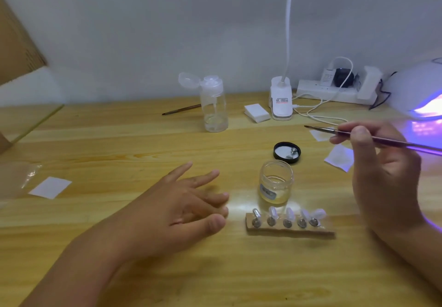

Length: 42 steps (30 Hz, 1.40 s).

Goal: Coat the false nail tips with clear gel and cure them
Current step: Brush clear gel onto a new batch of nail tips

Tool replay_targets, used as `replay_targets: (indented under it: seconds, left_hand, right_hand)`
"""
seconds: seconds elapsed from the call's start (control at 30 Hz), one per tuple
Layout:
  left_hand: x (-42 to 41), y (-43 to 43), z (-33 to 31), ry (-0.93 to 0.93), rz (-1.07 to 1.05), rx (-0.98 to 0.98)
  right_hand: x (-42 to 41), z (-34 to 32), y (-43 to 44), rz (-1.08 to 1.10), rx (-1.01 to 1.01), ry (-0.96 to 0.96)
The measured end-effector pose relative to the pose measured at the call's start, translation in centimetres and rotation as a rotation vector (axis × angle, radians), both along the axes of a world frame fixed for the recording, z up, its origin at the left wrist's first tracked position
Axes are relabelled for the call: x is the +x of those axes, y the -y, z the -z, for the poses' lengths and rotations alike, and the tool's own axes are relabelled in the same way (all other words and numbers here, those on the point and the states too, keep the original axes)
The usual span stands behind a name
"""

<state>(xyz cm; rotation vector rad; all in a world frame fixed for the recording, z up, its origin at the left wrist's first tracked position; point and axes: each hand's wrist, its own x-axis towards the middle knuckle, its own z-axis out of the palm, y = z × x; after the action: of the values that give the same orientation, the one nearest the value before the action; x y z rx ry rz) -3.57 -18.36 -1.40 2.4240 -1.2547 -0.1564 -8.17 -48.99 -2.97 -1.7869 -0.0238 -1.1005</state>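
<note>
Our right hand [382, 170] has its grip closed on a thin brush [373, 137], pinched between thumb and fingers and held above the counter [119, 139]. The brush lies nearly level, its pointed tip aimed left and its handle running off to the right edge of view. Our left hand [181, 208] holds nothing; its fingers are spread loosely and it hovers low over the counter, just left of the nail strip.

Between our hands, near the front, sits a cardboard strip [290, 231] carrying five false nail tips [289, 214] on small metal stands, set in a row and pointing away from us. Just behind the strip stands an open glass jar of clear gel [276, 182], with gel in its lower part. Its black lid [287, 152] lies upturned just behind the jar, with small metal pieces inside.

Farther back, a clear pump bottle [213, 106] stands with its cap flipped open, and a second brush [181, 109] lies behind it to the left. To the right are a stack of white pads [257, 113], a white clip lamp base [281, 98] and a power strip [334, 91] by the wall. At the far right the curing lamp [416, 91] glows violet. White paper squares [339, 157] lie near our right hand, another paper square [50, 187] lies at the left, beside a clear plastic bag [16, 177].
</note>
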Motion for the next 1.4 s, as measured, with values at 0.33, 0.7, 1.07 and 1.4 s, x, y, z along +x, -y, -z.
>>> replay_targets:
  seconds: [0.33,0.7,1.07,1.4]
  left_hand:
    - [0.1,1.0,0.7,0.143,-0.118,-0.191]
    - [-0.1,1.7,0.9,0.133,-0.245,-0.315]
    - [-4.4,8.1,1.1,0.026,-0.314,-0.353]
    - [-4.0,8.3,1.4,0.043,-0.328,-0.427]
  right_hand:
    - [0.1,0.4,0.1,-0.017,-0.025,0.000]
    - [0.3,0.8,-0.2,-0.034,-0.101,-0.023]
    - [0.5,0.7,-0.7,0.010,-0.183,-0.041]
    - [0.4,0.7,-0.9,0.049,-0.181,-0.044]
